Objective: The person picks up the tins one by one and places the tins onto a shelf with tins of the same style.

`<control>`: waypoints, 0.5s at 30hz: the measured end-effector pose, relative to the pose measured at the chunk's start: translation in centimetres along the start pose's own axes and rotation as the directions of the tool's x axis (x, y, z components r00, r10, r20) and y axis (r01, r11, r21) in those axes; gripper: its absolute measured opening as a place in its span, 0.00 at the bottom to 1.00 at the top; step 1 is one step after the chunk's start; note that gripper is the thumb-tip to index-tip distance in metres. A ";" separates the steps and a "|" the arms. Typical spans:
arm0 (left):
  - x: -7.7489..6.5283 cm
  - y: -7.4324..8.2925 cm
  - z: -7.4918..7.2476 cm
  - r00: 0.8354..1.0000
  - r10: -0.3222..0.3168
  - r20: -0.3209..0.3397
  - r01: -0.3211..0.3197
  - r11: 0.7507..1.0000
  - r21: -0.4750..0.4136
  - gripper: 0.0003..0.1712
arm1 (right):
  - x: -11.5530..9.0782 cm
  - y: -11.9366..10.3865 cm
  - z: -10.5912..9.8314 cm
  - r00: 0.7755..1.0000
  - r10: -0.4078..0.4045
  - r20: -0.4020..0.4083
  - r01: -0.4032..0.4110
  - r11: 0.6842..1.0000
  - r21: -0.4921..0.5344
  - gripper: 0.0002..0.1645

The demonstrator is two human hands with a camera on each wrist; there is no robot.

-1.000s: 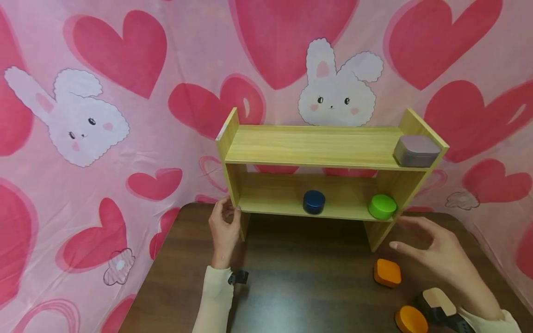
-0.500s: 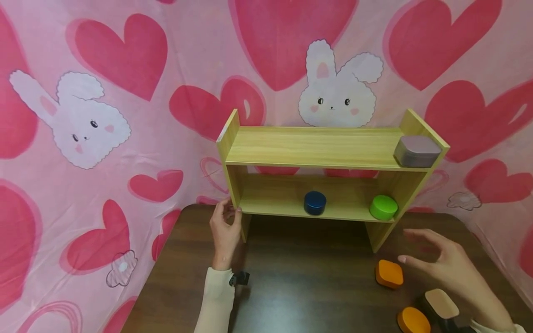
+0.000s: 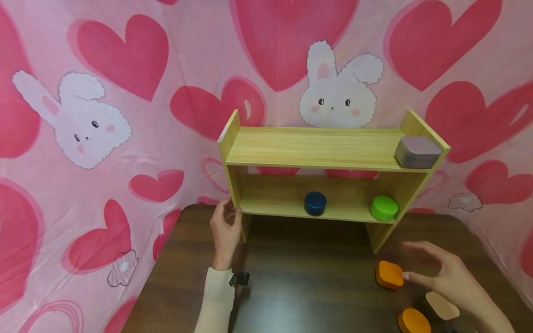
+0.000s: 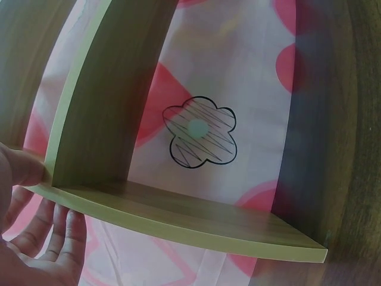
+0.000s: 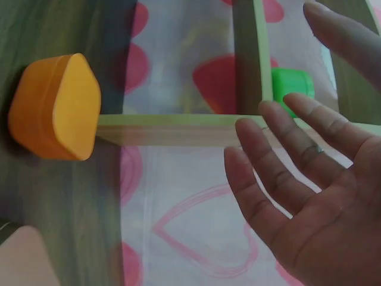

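Note:
A two-tier wooden shelf (image 3: 312,147) stands at the back of the table. My left hand (image 3: 225,231) grips its left side panel at the lower board's height; in the left wrist view the thumb (image 4: 27,168) lies at the panel's front edge and the fingers are on the outer side. Over the table's right part, my right hand (image 3: 451,273) hovers with spread fingers and holds nothing. Its thumb tip overlaps the edge of an orange rounded-square tin (image 3: 389,274). On the lower board sit a round blue tin (image 3: 315,203) and a round green tin (image 3: 384,208).
A grey rounded box (image 3: 418,151) occupies the upper board's right end. Near my right wrist are a round orange tin (image 3: 414,321) and a tan-topped box (image 3: 442,305). Behind the shelf hangs a pink cloth (image 3: 275,106) with hearts and rabbits.
My right hand has moved away from the shelf's right side, down toward the orange rounded-square tin. My left hand keeps its place on the side panel.

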State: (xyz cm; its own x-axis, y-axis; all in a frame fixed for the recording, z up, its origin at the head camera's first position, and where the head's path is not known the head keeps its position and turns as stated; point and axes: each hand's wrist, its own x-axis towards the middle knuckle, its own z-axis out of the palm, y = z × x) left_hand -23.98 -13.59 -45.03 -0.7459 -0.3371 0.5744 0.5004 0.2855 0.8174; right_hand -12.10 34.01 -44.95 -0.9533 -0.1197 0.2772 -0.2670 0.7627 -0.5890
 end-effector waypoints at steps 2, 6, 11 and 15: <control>-0.1 0.0 0.0 1.000 -0.001 0.003 0.001 1.000 -0.004 0.14 | -0.3 0.4 0.3 1.000 -0.025 0.005 0.025 1.000 0.013 0.38; -0.1 -0.1 0.0 1.000 0.001 0.008 -0.001 1.000 -0.006 0.15 | -0.9 1.0 0.9 0.996 -0.085 0.022 0.084 0.995 0.046 0.39; -0.1 -0.2 -0.1 1.000 0.010 0.009 -0.010 1.000 0.000 0.15 | -1.5 1.7 1.5 0.992 -0.123 0.034 0.120 0.990 0.075 0.38; -0.2 -0.3 -0.1 1.000 0.019 0.008 -0.019 1.000 0.007 0.15 | -1.8 2.4 1.8 0.992 -0.111 0.065 0.104 0.989 0.104 0.37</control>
State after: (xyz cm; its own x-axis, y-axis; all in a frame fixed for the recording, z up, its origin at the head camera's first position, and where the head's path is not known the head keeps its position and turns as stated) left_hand -23.95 -13.70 -45.34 -0.7398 -0.3247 0.5893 0.5114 0.2979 0.8061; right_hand -11.24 34.90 -48.22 -0.9250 -0.2447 0.2908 -0.3777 0.6762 -0.6325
